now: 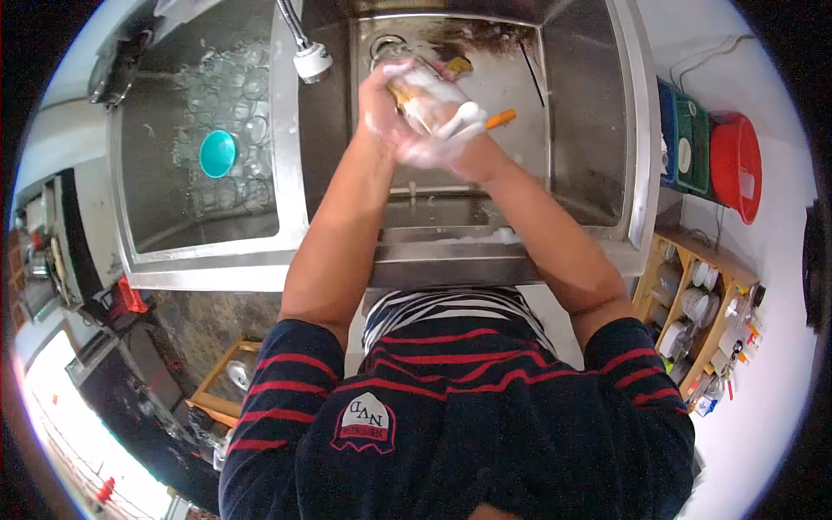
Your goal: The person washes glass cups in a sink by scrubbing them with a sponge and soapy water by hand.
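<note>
Both hands meet over the right sink basin, covered in white foam. My left hand (381,108) is wrapped round a soapy clear glass (440,87), which is tilted. My right hand (446,147) is closed against the near side of the glass. Foam and the hands' overlap hide what its fingers hold. A short orange handle (501,119) sticks out beside my right hand; I cannot tell whether it is held or lies in the basin. Beyond the glass, a yellow-green scrap (458,66) shows. A clear round rim (387,43) shows behind my left fingers.
Several clear glasses (247,87) and a turquoise bowl (217,154) sit in the left basin (156,217). A white faucet head (312,63) hangs at the divider. Dark food residue (494,39) lies in the right basin. A red bucket (735,169) and a wooden dish rack (693,303) stand right.
</note>
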Demonstrator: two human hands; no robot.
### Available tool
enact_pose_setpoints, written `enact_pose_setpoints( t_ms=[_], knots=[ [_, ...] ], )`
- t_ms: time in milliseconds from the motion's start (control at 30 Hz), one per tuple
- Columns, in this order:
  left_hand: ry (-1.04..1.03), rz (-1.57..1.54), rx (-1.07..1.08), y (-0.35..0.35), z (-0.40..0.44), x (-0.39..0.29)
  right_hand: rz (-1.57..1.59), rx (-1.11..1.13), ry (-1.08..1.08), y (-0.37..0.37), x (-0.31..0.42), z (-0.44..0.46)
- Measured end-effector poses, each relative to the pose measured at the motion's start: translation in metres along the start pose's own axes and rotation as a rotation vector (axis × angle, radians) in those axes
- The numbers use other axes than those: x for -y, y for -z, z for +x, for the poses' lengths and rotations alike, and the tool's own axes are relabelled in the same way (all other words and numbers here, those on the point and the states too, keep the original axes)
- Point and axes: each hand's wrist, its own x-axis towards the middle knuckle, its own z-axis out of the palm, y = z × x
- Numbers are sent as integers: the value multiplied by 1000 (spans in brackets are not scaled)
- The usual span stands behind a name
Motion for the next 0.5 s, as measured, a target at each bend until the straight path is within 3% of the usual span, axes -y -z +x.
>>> enact_pose_setpoints(
  t_ms=[33, 100, 167, 200, 233, 267, 300, 333, 367, 433, 467, 500],
  knots=[
    [11, -87, 226, 1, -5, 1, 728, 25, -254, -2, -4, -3],
    [-25, -29, 239, -4, -4, 1, 754, -9, -183, 4, 31, 7],
    [20, 62, -119, 2, 4, -2, -18, -24, 35, 7, 33, 6],
    [29, 117, -196, -1, 6, 0, -561, -42, 274, 8, 3, -2],
    [37, 176, -269, -2, 4, 1, -651, -71, 247, -4, -16, -12],
    [17, 180, -186, 8, 5, 1, -658, -27, 211, -5, -5, -11],
    [-13, 185, -105, 16, 6, -1, -610, 84, 107, -9, -8, -10],
    [-145, 247, 93, 14, 5, -5, -539, 25, 125, -22, -17, -1],
    [-277, 302, 285, 11, 1, -6, 377, -146, -127, -8, 17, 7],
    [-253, 179, 236, -1, -4, -1, 817, -60, -123, 5, 40, 7],
    [-162, 178, 124, 4, -1, 0, 797, -80, -115, 12, 38, 10],
    [-143, 177, 141, 3, -1, 1, 396, -57, 17, 14, 34, 10]
  ],
)
